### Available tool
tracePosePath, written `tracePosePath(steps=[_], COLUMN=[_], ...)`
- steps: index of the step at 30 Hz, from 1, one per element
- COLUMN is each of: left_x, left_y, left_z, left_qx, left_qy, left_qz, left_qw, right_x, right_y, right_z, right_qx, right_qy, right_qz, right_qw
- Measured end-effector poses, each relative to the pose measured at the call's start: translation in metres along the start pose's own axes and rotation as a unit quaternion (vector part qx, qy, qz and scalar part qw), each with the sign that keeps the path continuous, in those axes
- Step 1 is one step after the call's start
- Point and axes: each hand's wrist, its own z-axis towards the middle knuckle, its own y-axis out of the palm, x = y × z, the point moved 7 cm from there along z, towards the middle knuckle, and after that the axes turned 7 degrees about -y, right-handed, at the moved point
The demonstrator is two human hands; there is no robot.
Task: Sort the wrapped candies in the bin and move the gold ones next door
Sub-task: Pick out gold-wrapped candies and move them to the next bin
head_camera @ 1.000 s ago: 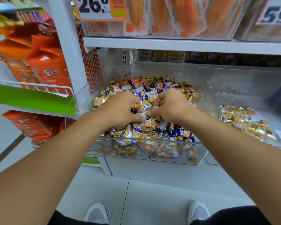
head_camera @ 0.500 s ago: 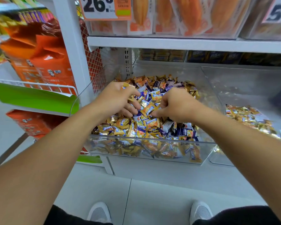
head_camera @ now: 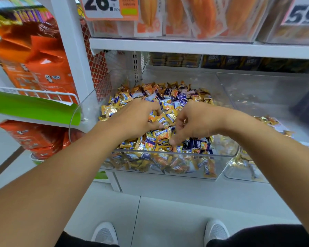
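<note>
Two bare hands work a clear plastic bin (head_camera: 168, 154) heaped with wrapped candies (head_camera: 168, 97) on a shop shelf. The left hand (head_camera: 132, 120) lies palm down on the heap, fingers curled into the wrappers; whether it has hold of any one piece cannot be told. The right hand (head_camera: 194, 122) hovers just beside it, fingers bent and thumb pointing down, its tip touching candies near the bin's front wall; whether anything is pinched there cannot be told either. Between the two hands sit gold and orange wrappers; beyond the fingertips the heap mixes gold, orange and dark purple pieces, far too many to count. To the right of the right hand, across the shared wall, stands one second clear bin (head_camera: 275, 82), where a small pile of gold candies (head_camera: 269, 120) rests, partly hidden by the right forearm; most of that bin's floor shows bare behind the pile. To the left of the left hand the first bin's rounded corner meets a white upright post (head_camera: 69, 50), with orange snack bags (head_camera: 43, 68) and a green shelf strip (head_camera: 34, 107) beyond it. Above both hands runs one white shelf edge (head_camera: 203, 49), carrying two price signs (head_camera: 110, 8), leaving open space over the candy. Two white shoes (head_camera: 105, 234) stand on the pale floor below.
</note>
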Motion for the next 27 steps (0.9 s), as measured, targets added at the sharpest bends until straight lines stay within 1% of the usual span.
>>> tracePosePath(steps=[1, 2, 3, 5, 6, 8, 10, 12, 14, 15, 16, 17, 18, 19, 20, 21, 22, 24, 25, 26, 27], left_x=[-0.001, -0.001, -0.001, -0.003, -0.005, -0.007, -0.009, -0.011, -0.013, -0.013, -0.015, -0.017, -0.017, -0.017, -0.016, -0.014, -0.012, -0.007, -0.003, 0.001, 0.004], left_y=[0.001, 0.001, 0.001, -0.001, -0.003, -0.005, -0.004, 0.0, 0.004, 0.003, 0.003, 0.003, 0.001, 0.0, -0.002, -0.003, -0.003, 0.001, 0.003, 0.005, 0.006], left_z=[0.0, 0.001, 0.0, -0.001, -0.002, -0.005, -0.009, -0.013, -0.013, -0.014, -0.014, -0.014, -0.015, -0.015, -0.014, -0.013, -0.013, -0.014, -0.016, -0.016, -0.017], left_qx=[-0.005, -0.012, -0.018, -0.024, -0.025, -0.044, -0.084, -0.123, -0.136, -0.137, -0.137, -0.136, -0.135, -0.129, -0.117, -0.107, -0.103, -0.114, -0.123, -0.126, -0.127], left_qy=[-0.001, -0.005, -0.012, -0.038, -0.055, -0.092, -0.124, -0.145, -0.146, -0.144, -0.144, -0.142, -0.134, -0.122, -0.103, -0.081, -0.062, -0.035, -0.028, -0.02, -0.014], left_qz=[-0.016, -0.033, -0.053, -0.098, -0.116, -0.163, -0.238, -0.314, -0.356, -0.367, -0.372, -0.362, -0.334, -0.288, -0.236, -0.188, -0.148, -0.072, -0.049, -0.037, -0.031], left_qw=[1.0, 0.999, 0.998, 0.994, 0.991, 0.981, 0.96, 0.93, 0.913, 0.908, 0.907, 0.911, 0.923, 0.941, 0.959, 0.973, 0.982, 0.99, 0.991, 0.991, 0.991], right_x=[-0.002, -0.004, -0.004, -0.007, -0.009, -0.013, -0.013, -0.004, 0.001, 0.001, 0.002, 0.003, 0.004, 0.0, -0.006, -0.011, -0.016, -0.018, -0.02, -0.02, -0.019], right_y=[0.007, 0.012, 0.015, 0.019, 0.023, 0.03, 0.028, 0.018, 0.012, 0.009, 0.006, 0.003, 0.001, -0.001, -0.004, -0.007, -0.008, -0.008, -0.006, -0.003, 0.0], right_z=[-0.005, -0.008, -0.008, -0.003, 0.0, 0.002, 0.002, 0.001, -0.002, -0.004, -0.005, -0.006, -0.006, -0.005, -0.004, -0.003, -0.003, -0.001, 0.0, 0.002, 0.004], right_qx=[-0.049, -0.077, -0.081, -0.051, -0.043, -0.059, -0.071, -0.052, -0.041, -0.033, -0.017, -0.003, -0.001, -0.012, -0.028, -0.039, -0.039, -0.031, -0.027, -0.021, -0.011], right_qy=[0.004, 0.007, 0.013, 0.018, 0.016, 0.011, 0.004, 0.011, 0.015, 0.02, 0.031, 0.049, 0.06, 0.054, 0.034, 0.014, -0.003, -0.022, -0.026, -0.023, -0.012], right_qz=[-0.006, -0.031, -0.061, -0.104, -0.104, -0.087, -0.035, 0.071, 0.152, 0.185, 0.24, 0.337, 0.464, 0.593, 0.693, 0.75, 0.779, 0.806, 0.812, 0.808, 0.794], right_qw=[0.999, 0.997, 0.995, 0.993, 0.993, 0.994, 0.997, 0.996, 0.987, 0.982, 0.97, 0.94, 0.884, 0.803, 0.72, 0.66, 0.626, 0.59, 0.583, 0.588, 0.607])
